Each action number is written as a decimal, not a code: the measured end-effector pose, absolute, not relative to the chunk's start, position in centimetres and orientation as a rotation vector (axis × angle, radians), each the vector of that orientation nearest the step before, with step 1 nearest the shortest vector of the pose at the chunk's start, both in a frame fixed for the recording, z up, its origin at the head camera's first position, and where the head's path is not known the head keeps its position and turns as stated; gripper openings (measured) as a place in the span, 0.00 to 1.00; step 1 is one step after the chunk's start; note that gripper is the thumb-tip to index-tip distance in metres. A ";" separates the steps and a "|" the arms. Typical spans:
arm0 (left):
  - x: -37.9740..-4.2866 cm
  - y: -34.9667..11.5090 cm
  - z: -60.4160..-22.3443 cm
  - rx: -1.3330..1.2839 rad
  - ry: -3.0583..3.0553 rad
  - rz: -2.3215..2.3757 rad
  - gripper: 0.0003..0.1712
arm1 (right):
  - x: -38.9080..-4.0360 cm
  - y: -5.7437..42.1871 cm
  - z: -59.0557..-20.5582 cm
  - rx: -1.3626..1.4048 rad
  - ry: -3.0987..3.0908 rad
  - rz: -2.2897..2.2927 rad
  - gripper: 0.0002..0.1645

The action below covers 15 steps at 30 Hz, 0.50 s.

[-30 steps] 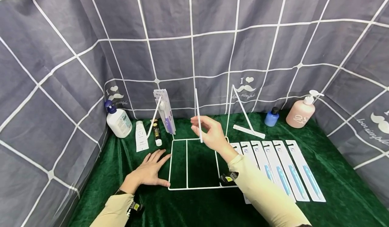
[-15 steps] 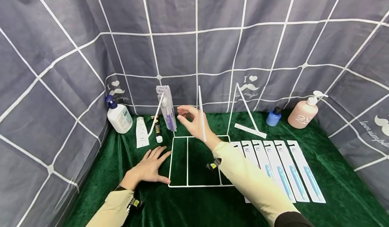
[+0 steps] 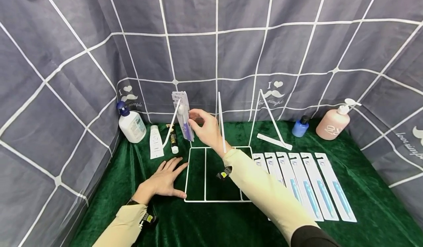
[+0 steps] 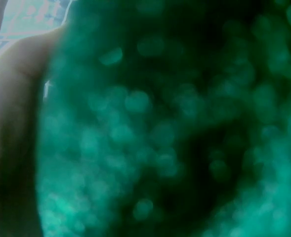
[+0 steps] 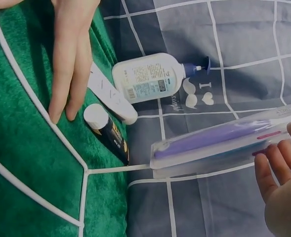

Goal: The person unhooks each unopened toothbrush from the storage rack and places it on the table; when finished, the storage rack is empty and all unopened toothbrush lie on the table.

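Clear packs of toothbrushes, the front one with a purple handle, hang on the left arm of a white wire rack. At their right edge is my right hand, with its thumb and fingertips close together. The right wrist view shows that hand's bent fingers right beside the packs' lower edge, the thumb overlapping them. My left hand lies spread on the green cloth, its thumb at the rack's front left corner. In the left wrist view, part of that hand borders blurred green cloth.
Left of the rack are a white pump bottle, a white tube and a black tube. Several packs with blue toothbrushes lie on the right. Behind them stand a blue bottle and a pink pump bottle.
My right hand has moved left from the rack's middle arm to the hanging toothbrush packs. My left hand stays on the cloth. The head view has shifted slightly.
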State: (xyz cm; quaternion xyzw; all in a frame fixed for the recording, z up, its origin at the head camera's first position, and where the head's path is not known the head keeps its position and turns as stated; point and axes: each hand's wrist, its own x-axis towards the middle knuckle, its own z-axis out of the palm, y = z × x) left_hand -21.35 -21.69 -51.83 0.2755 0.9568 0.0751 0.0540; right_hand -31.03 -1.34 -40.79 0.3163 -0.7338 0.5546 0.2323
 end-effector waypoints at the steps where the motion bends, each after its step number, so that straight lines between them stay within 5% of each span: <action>1: -21.3 -21.7 -51.8 0.837 2.908 0.228 0.64 | -31.2 -1.5 -41.0 0.857 -2.026 1.508 0.16; 15: -21.3 -21.7 -51.8 0.846 2.923 0.215 0.64 | -31.1 -2.4 -41.1 0.842 -2.058 1.409 0.14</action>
